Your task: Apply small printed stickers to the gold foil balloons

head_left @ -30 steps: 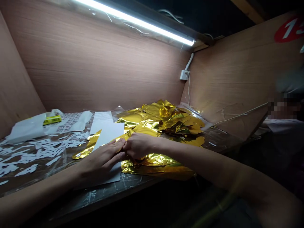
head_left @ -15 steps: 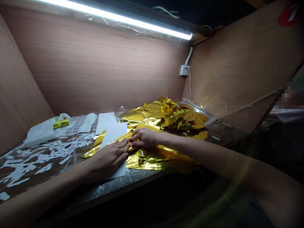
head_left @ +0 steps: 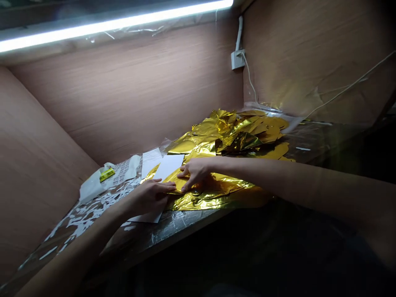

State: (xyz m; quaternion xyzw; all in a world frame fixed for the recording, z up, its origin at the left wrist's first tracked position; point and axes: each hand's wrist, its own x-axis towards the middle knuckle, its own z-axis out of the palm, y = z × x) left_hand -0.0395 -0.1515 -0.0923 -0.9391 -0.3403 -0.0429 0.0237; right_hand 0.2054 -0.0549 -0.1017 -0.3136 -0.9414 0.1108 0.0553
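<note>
Gold foil sheets (head_left: pixel 204 202) lie in a crumpled heap on the table. My left hand (head_left: pixel 153 192) rests palm down at the left edge of the foil, over a white sheet (head_left: pixel 171 164), its fingers stretched to the right. Just right of it, my right hand (head_left: pixel 196 171) touches the foil with thumb and fingers apart. A narrow piece of gold foil (head_left: pixel 150 173) crosses the white sheets on the left. What lies beneath my left palm is hidden.
White paper scraps (head_left: pixel 82 220) litter the left of the table (head_left: pixel 182 220). Behind them are a white plastic bag (head_left: pixel 91 187) and a yellow packet (head_left: pixel 107 175). Wooden panels stand at the back and sides; a cable (head_left: pixel 349 88) runs along the right one.
The view has turned and tilted. My right hand's thumb and fingers have spread apart on the foil, and my left hand's fingers now point more to the right.
</note>
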